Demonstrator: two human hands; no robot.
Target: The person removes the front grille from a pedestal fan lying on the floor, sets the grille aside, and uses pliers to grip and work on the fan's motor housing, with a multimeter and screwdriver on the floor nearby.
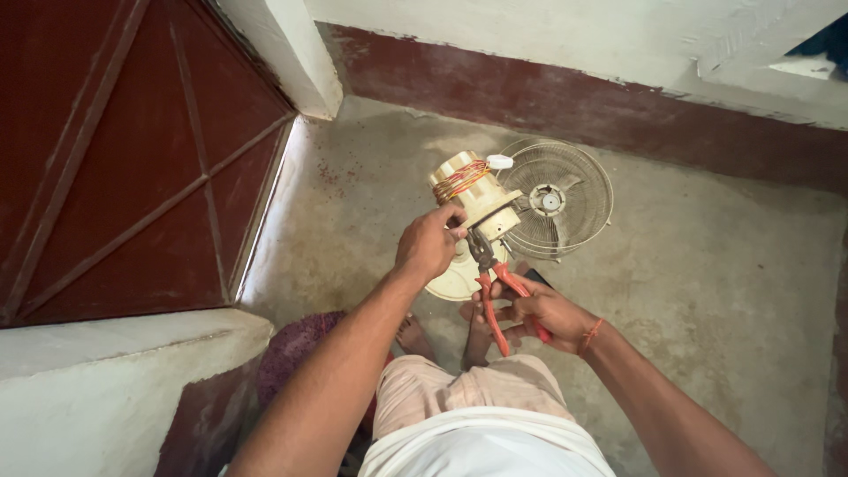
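Grip: my left hand (430, 243) clamped on cream fan motor (473, 199), copper windings exposed; right hand (539, 314) closed around red-handled pliers (495, 287), jaws at housing.

Left hand (430, 243) grips the cream fan motor housing (473, 196), copper windings (459, 179) showing at its top end. Right hand (539, 314) closed round red-handled pliers (495, 283), nose up against the housing's lower edge. Wire fan guard (561, 199) lies on the concrete floor (707, 265) just behind. Dark red door (124, 150) at left.
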